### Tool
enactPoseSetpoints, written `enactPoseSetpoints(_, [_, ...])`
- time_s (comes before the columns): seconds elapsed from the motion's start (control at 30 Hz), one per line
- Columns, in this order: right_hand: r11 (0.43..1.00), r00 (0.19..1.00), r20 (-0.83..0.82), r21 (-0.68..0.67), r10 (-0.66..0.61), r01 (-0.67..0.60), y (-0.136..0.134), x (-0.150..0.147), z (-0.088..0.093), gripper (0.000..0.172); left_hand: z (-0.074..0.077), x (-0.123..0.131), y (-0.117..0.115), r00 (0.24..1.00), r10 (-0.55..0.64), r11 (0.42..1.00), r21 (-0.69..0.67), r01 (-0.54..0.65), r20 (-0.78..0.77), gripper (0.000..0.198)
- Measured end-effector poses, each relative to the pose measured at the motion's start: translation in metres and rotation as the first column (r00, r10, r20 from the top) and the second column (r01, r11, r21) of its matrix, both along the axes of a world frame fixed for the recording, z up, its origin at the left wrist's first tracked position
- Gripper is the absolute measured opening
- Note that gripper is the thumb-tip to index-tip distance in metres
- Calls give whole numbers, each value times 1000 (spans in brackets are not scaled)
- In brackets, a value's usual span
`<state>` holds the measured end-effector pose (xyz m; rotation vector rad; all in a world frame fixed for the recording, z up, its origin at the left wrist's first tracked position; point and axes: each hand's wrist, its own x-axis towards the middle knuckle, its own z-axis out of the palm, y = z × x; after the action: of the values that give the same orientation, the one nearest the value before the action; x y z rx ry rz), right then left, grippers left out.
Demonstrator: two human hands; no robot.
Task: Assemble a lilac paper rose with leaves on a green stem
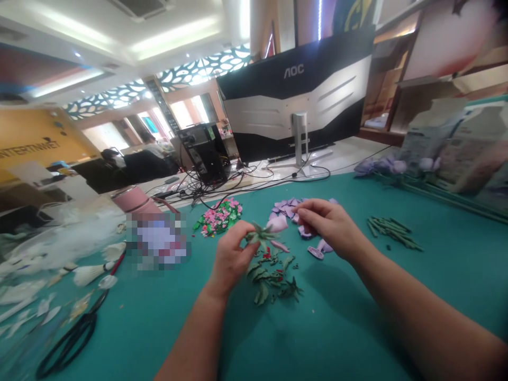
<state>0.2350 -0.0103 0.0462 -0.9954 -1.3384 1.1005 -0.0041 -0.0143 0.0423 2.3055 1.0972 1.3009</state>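
Observation:
My left hand [234, 254] pinches a toy flower [262, 235] by its spiky green leaves. A pale lilac petal [278, 224] stands out on the flower's right side. Just to the right, my right hand [327, 225] is closed with thumb and forefinger together; whether something small is between them I cannot make out. Behind and under its fingertips lies a heap of purple petal pieces [288, 205], and a loose lilac piece [316, 253] rests nearer to me. Below my left hand are scattered green leaf pieces [260, 275] with a few red bits [267, 254].
A pile of pink and green pieces [222, 217] lies left of centre, green stems [392, 233] at right. Black scissors [71, 344], a shuttlecock [89, 274] and plastic bags [59, 233] crowd the left. A pink bottle [137, 203], a monitor [297, 100] and cables stand behind.

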Motion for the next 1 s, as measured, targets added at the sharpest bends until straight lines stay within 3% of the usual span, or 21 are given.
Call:
enactPoseSetpoints(0.13, [1000,1000,23,4,-6,6,-1,-3,-1,23,2,-10,5,959,26,982,-185,28,284,18])
enactPoseSetpoints(0.23, [997,997,12,5,75,-76,-5,-12,-1,24,-1,-16,10,918,-5,973,-209,95,397,25])
enactPoseSetpoints(0.5, [961,949,-152,57,276,-271,-16,-21,1,26,-10,-14,16,881,-140,933,-238,271,453,18])
enactPoseSetpoints(1.0, [959,971,-53,176,233,-220,-27,-26,5,25,-10,-9,11,880,-104,901,-332,281,463,17])
